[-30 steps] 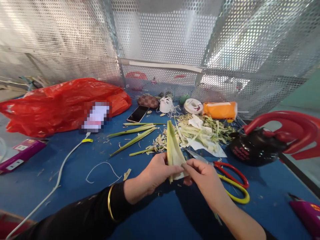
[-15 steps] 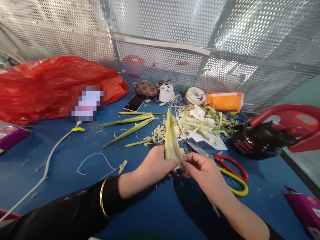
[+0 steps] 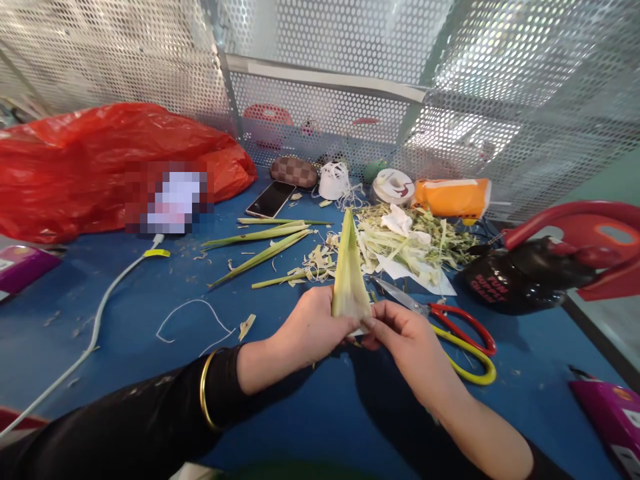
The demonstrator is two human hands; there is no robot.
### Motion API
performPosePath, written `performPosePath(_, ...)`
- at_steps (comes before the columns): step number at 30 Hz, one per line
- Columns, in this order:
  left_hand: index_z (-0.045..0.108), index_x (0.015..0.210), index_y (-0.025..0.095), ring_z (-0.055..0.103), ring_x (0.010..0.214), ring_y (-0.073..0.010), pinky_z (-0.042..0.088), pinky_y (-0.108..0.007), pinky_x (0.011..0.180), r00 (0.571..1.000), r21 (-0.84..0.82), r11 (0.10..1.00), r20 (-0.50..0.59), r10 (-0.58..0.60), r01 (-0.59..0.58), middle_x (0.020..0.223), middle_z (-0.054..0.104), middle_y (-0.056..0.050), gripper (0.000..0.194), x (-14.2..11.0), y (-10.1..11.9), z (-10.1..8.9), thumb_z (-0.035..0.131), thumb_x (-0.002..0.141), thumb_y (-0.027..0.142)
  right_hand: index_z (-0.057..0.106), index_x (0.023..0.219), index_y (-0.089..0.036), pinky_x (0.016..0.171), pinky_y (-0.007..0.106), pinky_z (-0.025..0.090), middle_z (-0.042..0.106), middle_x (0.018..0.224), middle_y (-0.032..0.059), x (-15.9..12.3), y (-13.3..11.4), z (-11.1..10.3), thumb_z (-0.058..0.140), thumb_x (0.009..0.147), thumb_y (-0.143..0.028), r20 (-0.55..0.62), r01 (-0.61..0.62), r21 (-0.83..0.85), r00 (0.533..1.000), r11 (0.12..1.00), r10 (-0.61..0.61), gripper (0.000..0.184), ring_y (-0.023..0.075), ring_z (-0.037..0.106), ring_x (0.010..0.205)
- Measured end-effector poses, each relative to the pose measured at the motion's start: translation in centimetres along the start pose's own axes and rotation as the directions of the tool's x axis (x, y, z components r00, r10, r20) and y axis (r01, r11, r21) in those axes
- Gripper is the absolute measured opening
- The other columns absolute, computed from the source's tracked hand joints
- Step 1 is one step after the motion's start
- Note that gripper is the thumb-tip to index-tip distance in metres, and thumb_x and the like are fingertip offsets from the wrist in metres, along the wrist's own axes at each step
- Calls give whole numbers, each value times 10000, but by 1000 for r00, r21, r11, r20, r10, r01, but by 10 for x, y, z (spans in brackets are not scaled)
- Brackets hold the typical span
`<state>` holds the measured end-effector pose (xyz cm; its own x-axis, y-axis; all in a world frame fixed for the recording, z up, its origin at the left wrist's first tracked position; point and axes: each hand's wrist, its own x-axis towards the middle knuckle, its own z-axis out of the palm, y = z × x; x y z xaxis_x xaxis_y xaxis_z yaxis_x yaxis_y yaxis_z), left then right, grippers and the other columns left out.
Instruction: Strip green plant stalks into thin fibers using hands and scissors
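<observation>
The green leaf (image 3: 350,273) points lengthwise forward, tip away, its broad near end held by the left hand (image 3: 311,327), its right corner pinched by the right hand (image 3: 406,339).

The leaf (image 3: 349,273) is yellow-green at its tip, paling to cream at its base. The stalks (image 3: 257,235) run from green to pale yellow, and the shreds (image 3: 443,235) mix green and straw. The table (image 3: 300,420) is blue, the bag (image 3: 90,153) bright red. Brown checks cover the case (image 3: 293,173); the packet (image 3: 453,199) is orange with a white strip. The scissors (image 3: 436,310) have silver blades, one red handle and one yellow. The bottle (image 3: 525,277) is black with reddish lettering. The cable (image 3: 103,310) is white, its tag (image 3: 157,253) yellow. The bangle (image 3: 203,393) is gold, the sleeve (image 3: 125,427) black.
</observation>
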<state>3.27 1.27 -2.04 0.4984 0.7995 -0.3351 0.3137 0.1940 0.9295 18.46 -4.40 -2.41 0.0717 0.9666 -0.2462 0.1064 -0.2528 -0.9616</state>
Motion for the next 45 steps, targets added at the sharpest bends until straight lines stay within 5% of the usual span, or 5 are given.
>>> performPosePath(12, 635, 760, 130, 579, 578, -107, 451, -194, 541, 998, -170, 985, 66, 16, -5, 646, 639, -1, 97, -3, 10, 1, 619, 669, 161, 566, 680, -169, 572, 247, 405, 570, 604, -21, -1, 1, -1, 686, 762, -430, 47, -30, 93, 999, 995, 26, 299, 108, 506, 560)
performPosePath(20, 643, 807, 144, 623, 656, -141, 475, -215, 595, 993, -76, 994, 79, 89, -83, 722, 678, -18, 142, -3, 8, -2, 579, 681, 140, 589, 663, -154, 526, 243, 382, 556, 592, -12, -3, 1, -3, 732, 710, -396, 149, -194, 246, 976, 950, 161, 285, 104, 497, 520)
performPosePath(29, 650, 821, 150, 613, 666, -165, 436, -219, 538, 998, 118, 991, -18, 62, -59, 736, 673, -28, 177, -2, 7, -2, 590, 664, 203, 543, 705, -186, 600, 269, 436, 529, 657, -15, -4, -3, 0, 644, 785, -420, 16, 31, 0, 999, 1000, -31, 267, 141, 522, 616)
performPosePath(35, 590, 735, 160, 541, 589, -138, 367, -210, 480, 997, 224, 972, -2, 75, -72, 651, 594, 0, 101, -4, 7, 0, 561, 704, 251, 521, 719, -208, 567, 263, 379, 512, 640, -16, -7, 3, -1, 522, 884, -337, -81, 179, -408, 970, 895, -231, 210, 146, 472, 601)
performPosePath(45, 554, 736, 182, 543, 588, -135, 395, -224, 536, 990, 194, 972, -13, 140, -135, 648, 592, 7, 175, -4, 5, 1, 477, 836, 303, 533, 690, -196, 593, 258, 413, 524, 615, -19, -6, -5, 1, 531, 871, -396, 47, 105, -113, 994, 988, -101, 269, 143, 507, 590)
